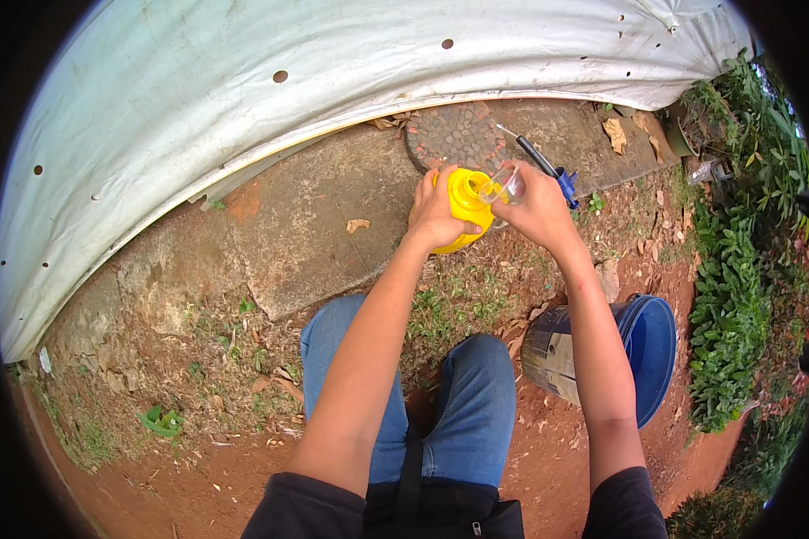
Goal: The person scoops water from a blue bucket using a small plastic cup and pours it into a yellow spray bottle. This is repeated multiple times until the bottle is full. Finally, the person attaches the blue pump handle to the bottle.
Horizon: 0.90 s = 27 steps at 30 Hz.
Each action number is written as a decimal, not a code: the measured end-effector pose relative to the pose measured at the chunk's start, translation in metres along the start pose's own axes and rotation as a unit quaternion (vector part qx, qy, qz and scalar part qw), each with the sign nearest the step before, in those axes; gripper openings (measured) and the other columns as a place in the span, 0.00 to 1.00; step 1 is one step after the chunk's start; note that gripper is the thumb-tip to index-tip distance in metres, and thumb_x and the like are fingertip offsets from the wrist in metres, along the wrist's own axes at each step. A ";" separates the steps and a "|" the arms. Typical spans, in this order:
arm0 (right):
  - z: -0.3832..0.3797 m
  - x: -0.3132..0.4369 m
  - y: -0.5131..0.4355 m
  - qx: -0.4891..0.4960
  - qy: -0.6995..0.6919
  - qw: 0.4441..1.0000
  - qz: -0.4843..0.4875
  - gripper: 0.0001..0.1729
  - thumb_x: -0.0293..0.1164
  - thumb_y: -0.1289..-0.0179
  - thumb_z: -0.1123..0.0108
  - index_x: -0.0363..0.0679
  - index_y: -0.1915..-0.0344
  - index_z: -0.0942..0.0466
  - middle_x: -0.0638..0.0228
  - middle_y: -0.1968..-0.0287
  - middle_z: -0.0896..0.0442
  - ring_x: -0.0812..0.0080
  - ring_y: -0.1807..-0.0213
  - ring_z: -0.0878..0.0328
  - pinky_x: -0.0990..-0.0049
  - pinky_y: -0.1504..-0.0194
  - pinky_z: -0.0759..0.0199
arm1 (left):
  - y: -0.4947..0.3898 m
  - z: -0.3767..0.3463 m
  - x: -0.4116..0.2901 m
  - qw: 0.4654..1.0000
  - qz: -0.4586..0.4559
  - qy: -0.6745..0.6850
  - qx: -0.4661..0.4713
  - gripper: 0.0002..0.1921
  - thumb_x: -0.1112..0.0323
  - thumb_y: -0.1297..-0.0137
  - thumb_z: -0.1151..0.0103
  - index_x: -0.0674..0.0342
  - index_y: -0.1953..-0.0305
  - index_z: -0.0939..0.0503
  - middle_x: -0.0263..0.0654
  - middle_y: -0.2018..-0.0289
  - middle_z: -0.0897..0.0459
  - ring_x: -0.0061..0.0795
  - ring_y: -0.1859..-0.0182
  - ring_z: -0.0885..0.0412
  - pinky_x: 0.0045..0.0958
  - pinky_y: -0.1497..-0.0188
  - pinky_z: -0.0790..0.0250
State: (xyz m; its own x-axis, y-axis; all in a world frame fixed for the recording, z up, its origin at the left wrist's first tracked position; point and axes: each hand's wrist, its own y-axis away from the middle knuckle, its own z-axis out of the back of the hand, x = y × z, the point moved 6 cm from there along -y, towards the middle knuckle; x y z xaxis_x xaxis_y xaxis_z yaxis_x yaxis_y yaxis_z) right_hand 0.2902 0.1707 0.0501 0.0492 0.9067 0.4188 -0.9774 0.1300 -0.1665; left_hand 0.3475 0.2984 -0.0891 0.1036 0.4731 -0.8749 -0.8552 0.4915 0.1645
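My left hand [436, 213] grips a yellow plastic bottle [468, 202] from its left side; the round mouth is uncapped and faces up towards me. In my right hand [536, 205] is a small clear cup [502, 183], tilted with its rim at the bottle's mouth. Whether any liquid is in the cup or running from it, I cannot tell. Just beyond my right hand lies a sprayer head with a blue trigger part [566, 186], a black tube [537, 156] and a thin pale tip. My right hand hides some of it.
A round stone-inlaid slab [455, 135] rests on the concrete ledge [303, 222]. Behind it hangs a white tarpaulin [243, 74] with holes. A blue bucket [650, 364] lies tipped on its side by my right forearm. Green plants [728, 323] line the right; dry leaves litter the ground.
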 end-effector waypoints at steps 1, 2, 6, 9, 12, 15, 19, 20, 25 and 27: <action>0.000 0.001 0.000 0.003 0.002 1.000 -0.002 0.22 0.38 0.55 0.29 0.32 0.65 0.22 0.44 0.66 0.16 0.42 0.62 0.17 0.54 0.58 0.24 | 0.000 0.000 0.000 1.000 0.000 -0.001 0.000 0.62 0.57 0.64 0.16 0.43 0.25 0.46 0.43 0.24 0.52 0.46 0.21 0.55 0.48 0.21 0.51; 0.000 0.002 -0.001 0.005 0.004 1.000 -0.004 0.23 0.39 0.55 0.30 0.32 0.66 0.22 0.43 0.66 0.16 0.41 0.62 0.17 0.54 0.58 0.24 | 0.000 0.000 0.001 1.000 0.005 0.001 0.005 0.62 0.57 0.64 0.16 0.43 0.25 0.46 0.43 0.24 0.52 0.46 0.20 0.55 0.48 0.21 0.51; 0.000 0.004 -0.003 0.022 0.038 0.999 -0.006 0.26 0.39 0.55 0.30 0.31 0.60 0.22 0.44 0.66 0.16 0.44 0.62 0.17 0.56 0.57 0.23 | 0.000 0.000 0.000 1.000 0.003 -0.003 0.004 0.62 0.57 0.63 0.16 0.43 0.25 0.46 0.42 0.24 0.52 0.45 0.20 0.55 0.48 0.21 0.51; -0.002 0.004 -0.006 0.035 0.074 0.997 -0.008 0.32 0.37 0.54 0.30 0.31 0.49 0.21 0.47 0.66 0.16 0.49 0.63 0.16 0.60 0.58 0.23 | 0.000 -0.001 0.000 1.000 0.004 -0.006 0.003 0.62 0.57 0.63 0.16 0.43 0.25 0.46 0.42 0.24 0.52 0.45 0.21 0.55 0.47 0.22 0.50; -0.002 0.004 -0.008 0.034 0.077 0.996 -0.004 0.30 0.38 0.54 0.30 0.31 0.51 0.21 0.44 0.65 0.16 0.45 0.61 0.16 0.57 0.57 0.23 | 0.000 0.000 -0.001 1.000 -0.004 -0.007 0.005 0.62 0.58 0.63 0.16 0.44 0.25 0.47 0.44 0.24 0.52 0.47 0.21 0.54 0.48 0.21 0.51; -0.002 0.006 -0.009 0.045 0.079 0.996 -0.009 0.29 0.38 0.54 0.30 0.31 0.53 0.21 0.42 0.65 0.16 0.43 0.60 0.17 0.55 0.56 0.24 | 0.000 0.001 -0.002 1.000 -0.010 -0.005 0.012 0.63 0.59 0.62 0.16 0.46 0.25 0.48 0.49 0.25 0.53 0.51 0.21 0.54 0.48 0.21 0.53; -0.001 0.015 -0.012 0.039 0.089 0.995 0.001 0.25 0.41 0.55 0.30 0.32 0.63 0.21 0.42 0.67 0.16 0.41 0.62 0.16 0.54 0.56 0.22 | 0.001 0.001 -0.001 1.000 -0.005 -0.010 0.003 0.62 0.57 0.63 0.16 0.44 0.25 0.47 0.44 0.24 0.51 0.48 0.21 0.53 0.48 0.22 0.50; -0.002 0.018 -0.013 0.033 0.092 0.995 0.007 0.24 0.42 0.56 0.29 0.32 0.68 0.22 0.42 0.68 0.15 0.41 0.63 0.16 0.53 0.56 0.21 | 0.001 0.000 0.000 1.000 0.002 -0.010 0.003 0.62 0.57 0.64 0.16 0.43 0.25 0.46 0.42 0.24 0.51 0.46 0.21 0.53 0.48 0.22 0.49; -0.010 0.027 -0.029 0.066 0.165 0.984 -0.015 0.28 0.47 0.57 0.30 0.31 0.66 0.18 0.44 0.68 0.14 0.43 0.63 0.14 0.52 0.54 0.20 | 0.000 0.000 0.001 1.000 -0.009 -0.013 -0.004 0.62 0.56 0.64 0.16 0.44 0.25 0.46 0.42 0.24 0.51 0.46 0.21 0.53 0.48 0.22 0.49; -0.012 0.029 -0.034 0.078 0.185 0.979 -0.029 0.29 0.48 0.57 0.30 0.30 0.66 0.17 0.44 0.68 0.14 0.44 0.63 0.13 0.52 0.54 0.20 | -0.001 0.001 0.001 1.000 -0.009 -0.018 -0.002 0.62 0.55 0.63 0.16 0.44 0.25 0.46 0.42 0.24 0.52 0.46 0.21 0.54 0.49 0.22 0.49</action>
State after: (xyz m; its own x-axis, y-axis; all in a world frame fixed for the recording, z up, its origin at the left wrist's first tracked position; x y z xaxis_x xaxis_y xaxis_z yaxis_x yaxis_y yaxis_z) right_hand 0.3274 0.1979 0.0571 0.1476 0.9868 0.0669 -0.9890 0.1481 -0.0024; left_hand 0.3484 0.2988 -0.0894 0.1363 0.4904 -0.8608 -0.8553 0.4967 0.1476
